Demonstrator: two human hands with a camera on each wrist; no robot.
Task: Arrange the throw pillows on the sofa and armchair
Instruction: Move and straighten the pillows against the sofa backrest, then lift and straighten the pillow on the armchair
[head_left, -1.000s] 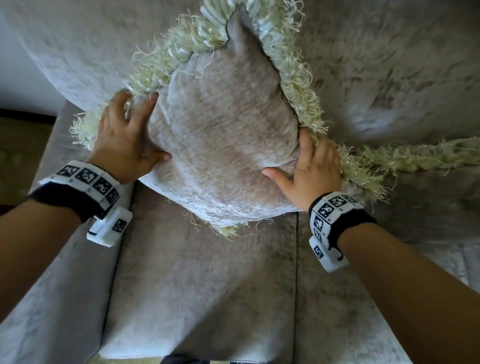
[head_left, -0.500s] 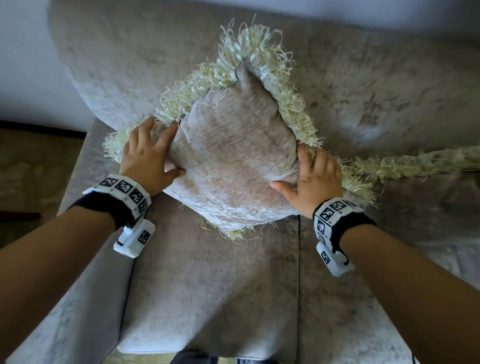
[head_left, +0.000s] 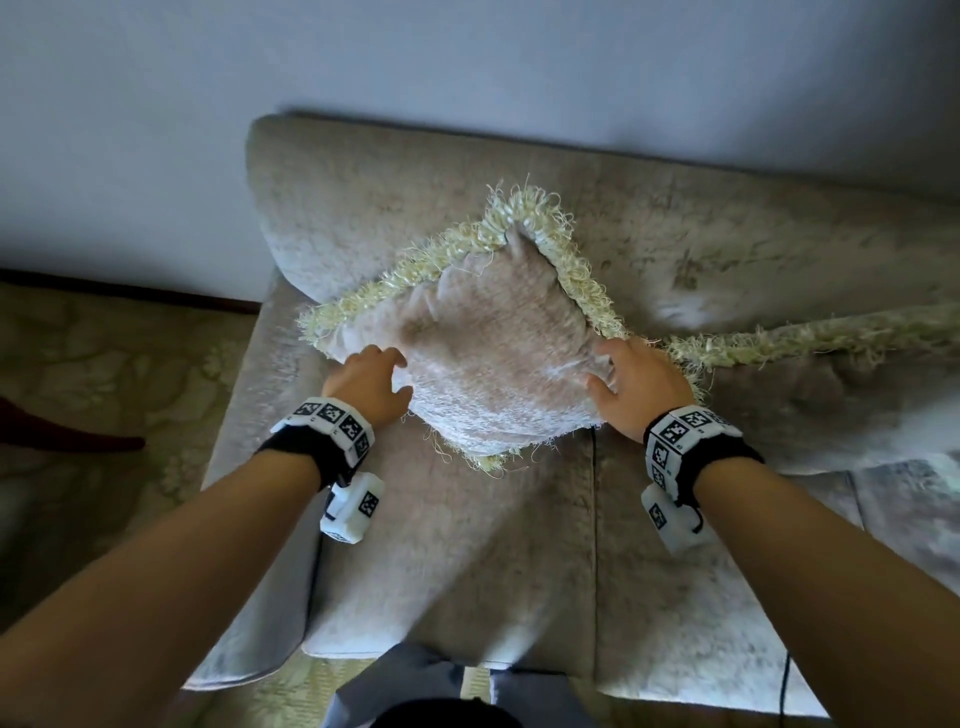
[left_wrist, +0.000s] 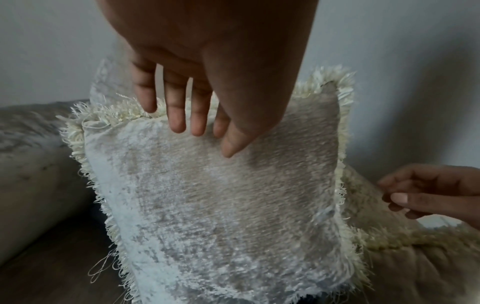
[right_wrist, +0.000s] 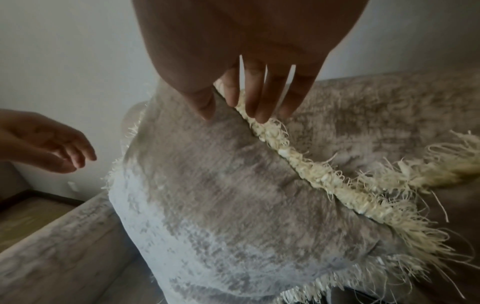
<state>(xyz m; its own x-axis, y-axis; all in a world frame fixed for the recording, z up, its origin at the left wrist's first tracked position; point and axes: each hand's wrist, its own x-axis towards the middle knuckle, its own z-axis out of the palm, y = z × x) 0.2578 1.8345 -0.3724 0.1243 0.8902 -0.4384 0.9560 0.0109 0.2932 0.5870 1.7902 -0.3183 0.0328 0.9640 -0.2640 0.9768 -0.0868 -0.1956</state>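
A second fringed pillow (head_left: 810, 340) beside the sofa (head_left: 519, 545) backrest runs off the right edge. Motion blur smears its fabric.

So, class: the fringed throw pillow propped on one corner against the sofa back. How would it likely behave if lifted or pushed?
The fringed throw pillow probably dents and flops rather than staying stiff: its fabric creases near the top corner. Standing on a corner against the sofa back, it may tip sideways when nudged. Its plump, soft look suggests it is light for its size.

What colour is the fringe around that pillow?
Pale cream-yellow fringe around a beige-grey pillow; the right wrist view shows it best.
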